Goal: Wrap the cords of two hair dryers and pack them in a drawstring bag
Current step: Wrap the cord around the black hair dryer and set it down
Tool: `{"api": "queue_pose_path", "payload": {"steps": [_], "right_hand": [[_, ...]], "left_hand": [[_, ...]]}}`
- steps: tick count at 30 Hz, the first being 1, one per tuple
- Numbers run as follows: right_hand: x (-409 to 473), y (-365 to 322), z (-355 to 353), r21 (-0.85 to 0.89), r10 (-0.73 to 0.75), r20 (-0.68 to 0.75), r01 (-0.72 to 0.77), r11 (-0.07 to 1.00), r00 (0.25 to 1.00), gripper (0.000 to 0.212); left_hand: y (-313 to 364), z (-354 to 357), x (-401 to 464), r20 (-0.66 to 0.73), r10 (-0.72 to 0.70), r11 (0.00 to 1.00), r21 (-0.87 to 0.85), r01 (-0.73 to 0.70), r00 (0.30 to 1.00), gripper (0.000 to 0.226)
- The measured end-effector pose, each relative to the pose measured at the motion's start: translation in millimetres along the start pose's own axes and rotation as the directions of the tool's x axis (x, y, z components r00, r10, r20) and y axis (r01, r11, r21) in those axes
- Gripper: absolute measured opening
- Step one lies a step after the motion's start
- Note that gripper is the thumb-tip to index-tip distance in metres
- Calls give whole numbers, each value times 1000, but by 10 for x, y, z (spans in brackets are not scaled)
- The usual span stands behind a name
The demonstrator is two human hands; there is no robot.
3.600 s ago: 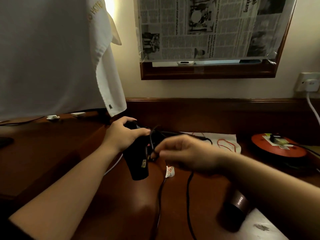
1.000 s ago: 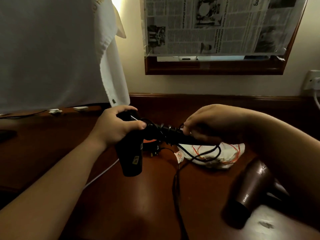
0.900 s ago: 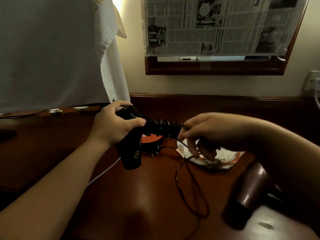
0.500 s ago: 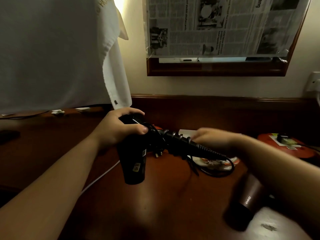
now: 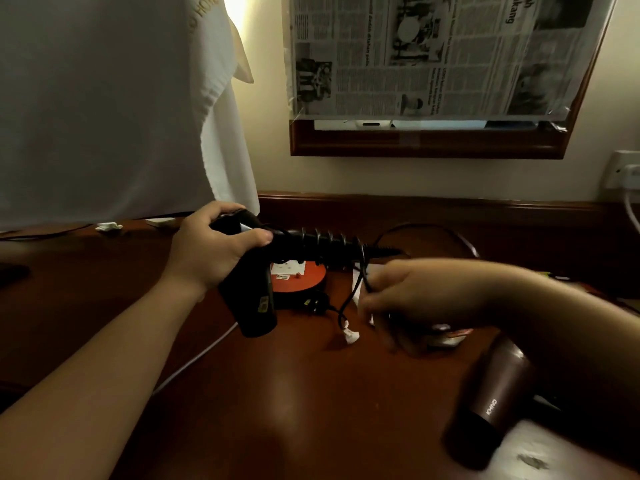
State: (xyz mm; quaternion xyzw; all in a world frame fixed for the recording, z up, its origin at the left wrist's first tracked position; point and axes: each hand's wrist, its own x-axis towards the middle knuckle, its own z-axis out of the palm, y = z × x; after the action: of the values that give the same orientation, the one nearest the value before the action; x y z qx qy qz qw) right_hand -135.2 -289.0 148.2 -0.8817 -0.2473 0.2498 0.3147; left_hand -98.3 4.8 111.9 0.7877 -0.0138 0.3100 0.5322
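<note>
Dark wooden desk, brown hair dryer lying at right, red disc behind

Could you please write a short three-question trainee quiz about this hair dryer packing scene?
1. True or false: the left hand grips the black hair dryer.
2. What does the right hand pinch: A the thin black cord, B the hanging white towel?
3. Where is the brown hair dryer?

Key: 1 true. 2 A. 3 Lying untouched on the dark wooden desk, at the near right.
</note>
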Motion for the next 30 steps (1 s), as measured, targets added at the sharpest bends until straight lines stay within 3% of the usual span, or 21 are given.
{"api": "queue_pose_path", "payload": {"steps": [2,5,9,13,16,19,23,26,30], "right_hand": [[39,25,150,-177,17,8,-15,984,1000,27],[158,108,180,-301,32,-19,-36,953,999,31],[219,207,8,-176,64,116,-43,983,991,38],[220,325,-262,-167,-6,-34,1,986,999,25],[247,320,-419,-1,19,-5,-19,1000,1000,19],[301,255,-551,109,70,-35,-66,992,997,34],[320,112,-579,273,191,-1,-183,945,982,23],[269,26,-539,289,189,-54,-165,943,981,16],[97,-106,-337,211,99,-172,-62,976,980,14]], "left_hand": [[30,-12,12,4,-37,990,-137,37,999,45],[67,-12,0,76,-52,963,-259,70,996,52],[124,-49,-55,276,-41,940,-315,131,960,63],[177,-112,-105,415,8,965,-240,101,910,61],[184,-87,-150,457,20,990,-135,47,889,63],[159,-30,-169,415,28,996,-84,8,910,65],[90,27,-145,364,36,993,89,-73,931,69],[44,73,-146,293,32,984,161,-82,956,71],[60,112,-129,59,85,978,184,-95,995,65]]}}
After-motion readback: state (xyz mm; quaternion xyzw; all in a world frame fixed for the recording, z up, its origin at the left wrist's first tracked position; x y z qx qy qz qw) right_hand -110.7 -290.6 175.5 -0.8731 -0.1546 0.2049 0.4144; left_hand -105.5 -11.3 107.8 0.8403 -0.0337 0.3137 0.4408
